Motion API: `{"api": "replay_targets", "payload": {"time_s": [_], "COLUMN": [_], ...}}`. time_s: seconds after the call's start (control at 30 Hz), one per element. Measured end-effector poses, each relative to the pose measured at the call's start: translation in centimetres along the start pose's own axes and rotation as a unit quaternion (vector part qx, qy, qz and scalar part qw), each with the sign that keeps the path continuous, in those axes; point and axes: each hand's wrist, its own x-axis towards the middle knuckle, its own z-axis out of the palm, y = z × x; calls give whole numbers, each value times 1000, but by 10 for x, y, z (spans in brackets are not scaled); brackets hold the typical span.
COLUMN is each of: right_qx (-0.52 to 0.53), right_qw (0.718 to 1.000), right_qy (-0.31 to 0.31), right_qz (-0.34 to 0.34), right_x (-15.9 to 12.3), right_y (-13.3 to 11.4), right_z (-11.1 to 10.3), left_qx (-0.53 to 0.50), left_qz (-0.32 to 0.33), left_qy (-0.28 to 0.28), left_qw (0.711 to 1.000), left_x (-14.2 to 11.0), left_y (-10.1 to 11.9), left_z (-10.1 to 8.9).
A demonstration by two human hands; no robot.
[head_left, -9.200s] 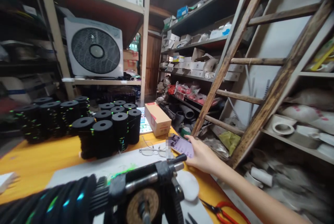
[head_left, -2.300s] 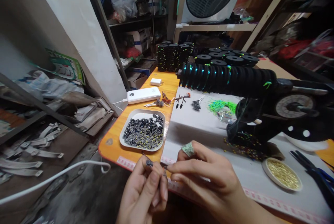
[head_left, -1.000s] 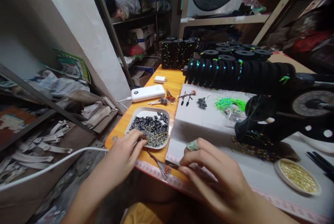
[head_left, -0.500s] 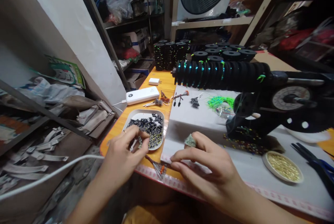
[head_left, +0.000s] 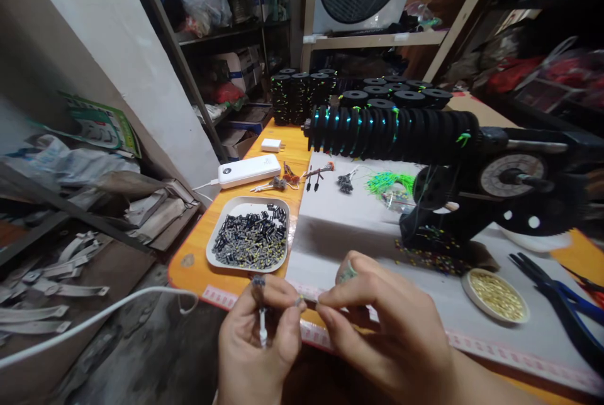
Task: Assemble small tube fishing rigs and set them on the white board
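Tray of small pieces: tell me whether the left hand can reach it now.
Likely yes: the tray lies just beyond the left hand with nothing visible between them, though that hand pinches a small piece.

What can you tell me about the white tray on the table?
The white tray is squarish with rounded corners and a low raised rim, apparently plastic. It lies flat on the orange-yellow table, beside the white sheet. Many small black and grey pieces, some yellow-tipped, cover most of its floor; the far-left part shows bare. The left hand is just in front, outside it.
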Motion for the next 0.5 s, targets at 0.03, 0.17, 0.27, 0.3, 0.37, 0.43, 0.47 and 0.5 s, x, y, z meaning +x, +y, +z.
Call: {"api": "replay_targets", "payload": {"time_s": [0.03, 0.17, 0.27, 0.3, 0.37, 0.43, 0.47, 0.5], "right_qx": [-4, -16, -13, -11, -9, -10, -11, -12], "right_qw": [1000, 1000, 1000, 1000, 999, 999, 999, 999], "right_qy": [-1, -14, -14, -12, -12, -16, -18, -18], "right_qz": [-5, -16, -24, -24, -28, -28, -31, -32], "right_x": [0, 0, 1, 1, 1, 1, 1, 1], "right_y": [0, -1, -1, -1, -1, -1, -1, -1], "right_z": [0, 3, 6, 6, 6, 5, 5, 5], "left_qx": [20, 56, 58, 59, 60, 56, 53, 51], "left_qz": [38, 112, 110, 108, 104, 102, 102, 102], "left_qy": [12, 37, 42, 41, 37, 34, 34, 34], "left_qw": [999, 991, 991, 992, 992, 993, 993, 993], "left_x": [0, -2, -3, -3, -3, -3, -3, -4], "left_y": [-1, -2, -2, -2, -3, -4, -4, -4], "left_z": [0, 1, 1, 1, 0, -1, -1, -1]}}
